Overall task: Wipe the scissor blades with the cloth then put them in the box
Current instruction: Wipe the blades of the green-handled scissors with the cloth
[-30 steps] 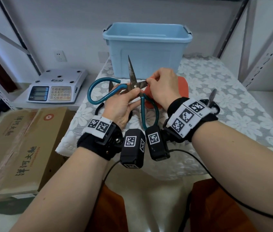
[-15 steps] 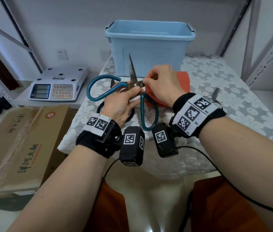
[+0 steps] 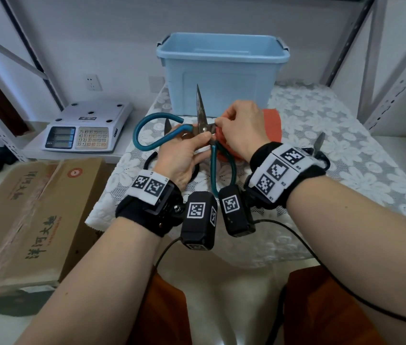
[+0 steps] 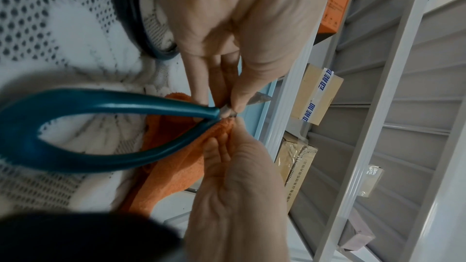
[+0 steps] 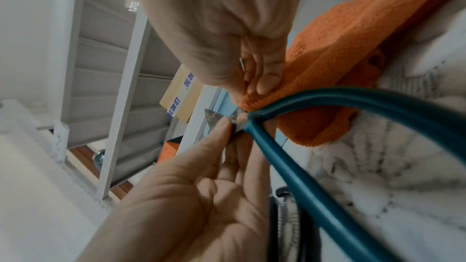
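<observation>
Your left hand [image 3: 182,155] pinches the scissors [image 3: 200,113] at the pivot, above the worktop; your right hand [image 3: 241,130] grips the soft cloth [image 3: 272,125] on one stiff, sharp blade. Keep hold near the pivot.

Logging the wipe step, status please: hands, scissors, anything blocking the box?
Left hand pinches teal-handled scissors at pivot. Right hand pinches orange cloth onto lower blade. Blue box open behind, path unobstructed.

Both hands, left hand [image 3: 180,158] and right hand [image 3: 243,130], close together, fingers [image 3: 223,120] curled, pinching.
</observation>
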